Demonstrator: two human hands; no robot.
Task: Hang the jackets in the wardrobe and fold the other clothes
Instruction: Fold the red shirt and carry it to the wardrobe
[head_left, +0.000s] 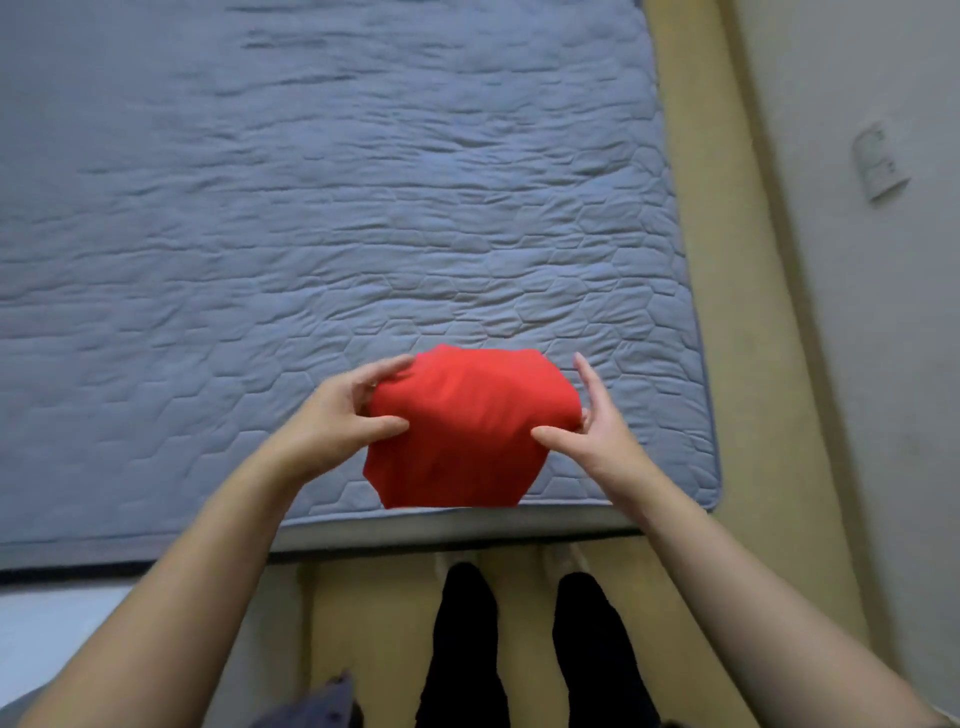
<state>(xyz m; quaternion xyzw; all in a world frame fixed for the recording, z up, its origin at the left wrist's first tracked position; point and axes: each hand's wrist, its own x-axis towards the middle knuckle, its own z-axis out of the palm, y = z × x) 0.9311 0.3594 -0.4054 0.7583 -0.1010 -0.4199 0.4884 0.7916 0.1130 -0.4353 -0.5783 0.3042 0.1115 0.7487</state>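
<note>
The grey quilted mattress fills the view from nine to one o'clock. A pale wall runs down the three o'clock side, with a strip of yellowish floor between it and the bed. My black trouser legs stand at six o'clock. The folded red garment is at centre, over the mattress's near edge. My left hand has its grip pinching the garment's nine o'clock edge, and my right hand pinches the three o'clock edge, thumbs on top. A small wall plate sits at two o'clock.
</note>
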